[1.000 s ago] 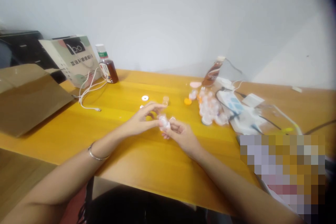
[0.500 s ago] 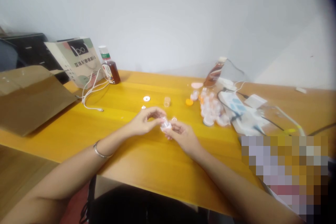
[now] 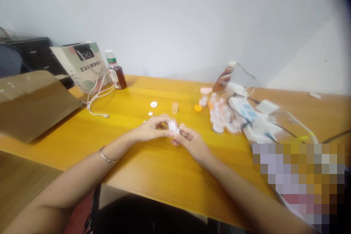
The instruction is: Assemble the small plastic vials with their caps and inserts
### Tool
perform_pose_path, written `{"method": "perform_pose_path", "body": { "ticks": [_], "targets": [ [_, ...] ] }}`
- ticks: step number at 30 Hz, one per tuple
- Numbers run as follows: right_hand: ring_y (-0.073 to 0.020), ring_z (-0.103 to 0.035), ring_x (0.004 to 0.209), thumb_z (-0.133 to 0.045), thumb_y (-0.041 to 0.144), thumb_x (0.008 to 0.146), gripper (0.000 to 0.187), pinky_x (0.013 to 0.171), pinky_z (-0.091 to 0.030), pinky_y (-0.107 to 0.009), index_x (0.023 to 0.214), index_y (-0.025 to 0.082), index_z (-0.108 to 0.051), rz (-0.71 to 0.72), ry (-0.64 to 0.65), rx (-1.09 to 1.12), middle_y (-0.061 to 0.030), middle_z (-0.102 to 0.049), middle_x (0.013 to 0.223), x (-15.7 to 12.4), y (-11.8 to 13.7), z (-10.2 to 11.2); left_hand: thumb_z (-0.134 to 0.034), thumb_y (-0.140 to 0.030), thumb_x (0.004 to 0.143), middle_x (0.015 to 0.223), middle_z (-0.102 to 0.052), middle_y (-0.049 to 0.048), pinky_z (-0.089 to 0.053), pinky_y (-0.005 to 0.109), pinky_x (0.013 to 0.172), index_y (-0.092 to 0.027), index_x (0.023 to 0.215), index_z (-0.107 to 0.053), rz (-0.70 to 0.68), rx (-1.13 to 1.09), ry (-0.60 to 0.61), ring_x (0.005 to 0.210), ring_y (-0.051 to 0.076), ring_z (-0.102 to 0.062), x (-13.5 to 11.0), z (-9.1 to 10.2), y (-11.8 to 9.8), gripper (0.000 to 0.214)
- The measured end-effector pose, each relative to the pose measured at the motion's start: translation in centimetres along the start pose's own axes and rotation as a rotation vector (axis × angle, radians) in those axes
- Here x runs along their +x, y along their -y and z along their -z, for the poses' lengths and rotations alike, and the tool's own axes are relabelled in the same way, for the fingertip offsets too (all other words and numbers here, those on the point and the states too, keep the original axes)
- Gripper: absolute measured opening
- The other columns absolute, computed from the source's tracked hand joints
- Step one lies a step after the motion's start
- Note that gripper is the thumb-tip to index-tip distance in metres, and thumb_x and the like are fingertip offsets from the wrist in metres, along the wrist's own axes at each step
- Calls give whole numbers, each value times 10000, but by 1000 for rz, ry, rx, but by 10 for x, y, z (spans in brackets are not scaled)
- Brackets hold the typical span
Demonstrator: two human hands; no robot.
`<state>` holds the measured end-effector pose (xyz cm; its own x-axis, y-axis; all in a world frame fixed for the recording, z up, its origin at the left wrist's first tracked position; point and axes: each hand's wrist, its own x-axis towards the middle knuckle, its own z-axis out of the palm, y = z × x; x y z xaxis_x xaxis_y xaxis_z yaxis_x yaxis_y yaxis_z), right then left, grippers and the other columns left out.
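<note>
Between my two hands, above the table, is a small clear-and-white plastic piece (image 3: 172,127); its exact kind is too small and blurred to make out. My left hand (image 3: 152,128) pinches it from the left with thumb and fingers. From the right, my right hand (image 3: 189,140) grips its lower part, fingers curled beneath. Just beyond the hands lie a white disc (image 3: 154,104) with a hole, a tiny white part (image 3: 150,113) and a small clear cup-like piece (image 3: 174,108). Another little white part (image 3: 182,126) shows behind my right fingers.
Right of the hands sit an orange cap (image 3: 197,108) and a pile of clear plastic pieces (image 3: 221,115). Behind stands a tilted brown drink bottle (image 3: 224,77); a power strip (image 3: 253,122) with cables is beside it. Leftward are a cardboard box (image 3: 38,106), paper bag (image 3: 87,67) and dark bottle (image 3: 117,76).
The plastic piece has turned in my fingers, so a white patterned face now shows. My left fingers have shifted around it; the right hand stays nearly in place.
</note>
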<state>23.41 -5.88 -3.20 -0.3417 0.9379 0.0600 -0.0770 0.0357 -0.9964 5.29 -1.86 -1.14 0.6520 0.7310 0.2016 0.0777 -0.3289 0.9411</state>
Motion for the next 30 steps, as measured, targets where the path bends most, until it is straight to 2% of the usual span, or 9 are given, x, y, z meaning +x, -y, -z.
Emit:
{"method": "perform_pose_path", "body": {
  "ticks": [3,6,9,14,20,23,26,30],
  "targets": [
    [-123,-564,623,-588,505,718,319,656,-460,-278,795,198,-625,6,20,9,-11,-625,688,0,-4,-1,-644,-295,735,895,-574,64,-472,308,755,-144,930,-600,-18,-57,-24,797,156,-585,0,-4,-3,250],
    [-133,-564,659,-524,563,743,388,674,-448,-285,774,187,-613,11,52,71,-31,-625,715,-1,-8,-3,-595,-323,779,749,-581,39,-485,308,655,-135,935,-558,-25,-184,60,644,141,-593,1,-9,-6,248],
    [-142,-546,673,-525,588,727,408,684,-434,-292,744,187,-599,6,45,119,-26,-598,695,-2,-9,-4,-564,-334,804,680,-578,31,-483,325,668,-129,902,-544,-29,-194,101,627,150,-599,1,-14,-9,228],
    [-124,-501,629,-545,543,745,345,664,-419,-275,770,200,-575,-28,42,373,-4,-552,682,-6,-3,-13,-567,-374,795,767,-572,48,-474,303,682,-128,890,-550,-101,-111,-41,610,125,-579,-1,-20,-8,264],
    [-96,-439,557,-509,545,772,347,575,-409,-232,814,206,-567,-233,114,702,9,-496,665,-10,8,-21,-564,-404,788,900,-558,82,-440,279,745,-127,939,-570,-205,-62,-124,835,172,-551,0,-25,-9,315],
    [-80,-421,538,-492,569,770,388,558,-401,-216,783,188,-567,-285,170,797,16,-491,654,-10,8,-19,-562,-416,786,905,-569,90,-425,287,758,-121,938,-575,-232,-35,-120,850,181,-538,0,-24,-9,332],
    [-85,-469,593,-517,549,764,376,600,-410,-213,822,184,-588,-247,163,779,5,-531,678,-10,6,-18,-563,-446,775,877,-568,87,-416,287,737,-114,903,-586,-215,48,-139,819,176,-525,0,-21,-8,356],
    [-112,-509,658,-565,506,751,323,669,-424,-250,835,196,-607,-136,77,637,-8,-570,700,-10,2,-19,-558,-452,772,838,-568,75,-406,294,726,-123,881,-601,-217,155,-186,785,166,-510,0,-18,-8,349]
  ]
}}
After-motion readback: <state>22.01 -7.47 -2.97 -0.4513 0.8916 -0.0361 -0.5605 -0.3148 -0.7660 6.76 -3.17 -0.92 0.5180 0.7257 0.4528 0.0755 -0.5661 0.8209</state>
